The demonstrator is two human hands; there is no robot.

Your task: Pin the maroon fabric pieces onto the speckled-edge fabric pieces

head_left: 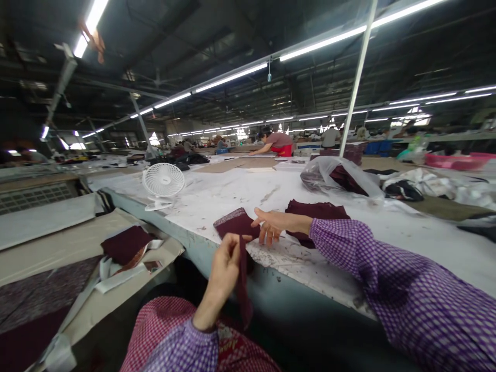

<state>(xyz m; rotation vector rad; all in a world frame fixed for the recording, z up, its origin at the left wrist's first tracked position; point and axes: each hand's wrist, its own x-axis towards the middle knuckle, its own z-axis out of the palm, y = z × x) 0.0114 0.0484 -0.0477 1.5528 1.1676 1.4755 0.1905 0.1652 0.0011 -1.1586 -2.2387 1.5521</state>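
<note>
My left hand (225,266) is closed on a maroon fabric piece (243,289) that hangs down over the table's front edge. Just above it, my right hand (271,223) reaches leftward over the white tabletop with its fingers spread, apparently holding nothing. Under and beside its fingertips lies another maroon fabric panel (237,222) with a speckled strip along its far edge. To the right, partly hidden by my right wrist and sleeve, a stack of maroon fabric pieces (310,209) rests on the table.
A small white fan (163,181) stands at the table's left edge. Behind the stack sits a clear plastic bag (333,175) with maroon cloth inside. Lower left, more maroon fabric (126,245) lies on a separate surface. A co-worker (277,142) bends over the table farther back.
</note>
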